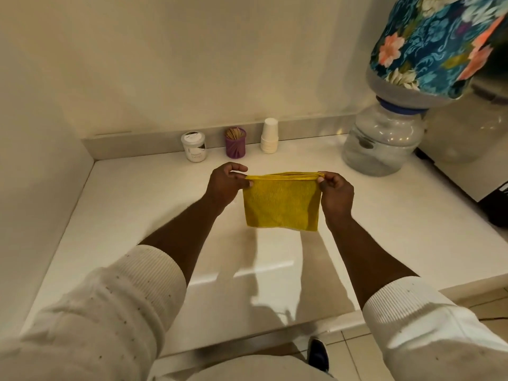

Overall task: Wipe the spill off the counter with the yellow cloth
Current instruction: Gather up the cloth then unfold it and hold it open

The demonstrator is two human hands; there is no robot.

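A folded yellow cloth [281, 203] hangs above the white counter [132, 215], held up by its top edge. My left hand [224, 185] pinches the cloth's upper left corner and my right hand [336, 193] pinches its upper right corner. The cloth hangs flat between them, its lower edge a little above the counter top. I cannot make out a spill on the glossy counter; only shadows and reflections show under the cloth.
Against the back ledge stand a white lidded jar [193, 146], a purple toothpick holder [235, 142] and a stack of white paper cups [269, 136]. A water dispenser jug [382, 138] with a floral cover [437, 42] stands at the right. A wall borders the counter's left side.
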